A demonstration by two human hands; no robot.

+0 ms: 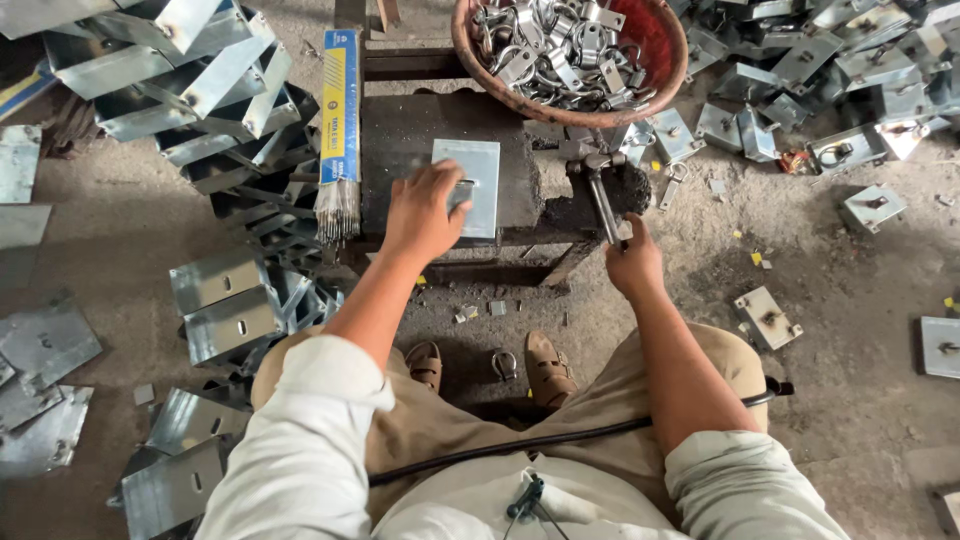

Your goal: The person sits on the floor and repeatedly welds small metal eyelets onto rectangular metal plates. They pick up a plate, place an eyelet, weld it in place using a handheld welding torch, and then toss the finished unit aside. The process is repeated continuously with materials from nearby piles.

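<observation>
Left hand [425, 212] is pressing down, fingers spread, on a flat rectangular galvanised steel plate [470, 180] that is lying on the dark, soot-stained low metal workbench [405, 140]. Fingertips are also pinching a small silvery U-shaped clamp piece [462, 190] against the plate, near its right half. The plate's long axis is running away from the person, roughly upright in the head view; the hand is covering its lower left corner, so the plate is lying just ahead and right of the palm.

Right hand [632, 262] is closed tight around the grip of a dark metal welding electrode holder [600, 190], its shaft pointing up and slightly left, tip sitting just right of the plate, near but apart from it. A black cable [560, 438] is trailing back across the lap.

Key relation: the holder's tip is lying right of the clamp piece, the left hand is nearer the plate, the right hand nearer the tool.

Around: a reddish round basin [665, 40] full of silvery clamps beyond the bench, a yellow-and-blue box of welding rods [339, 120] left of the plate, stacked folded steel brackets [190, 70] further left, finished plates [790, 80] scattered on the floor at right.
</observation>
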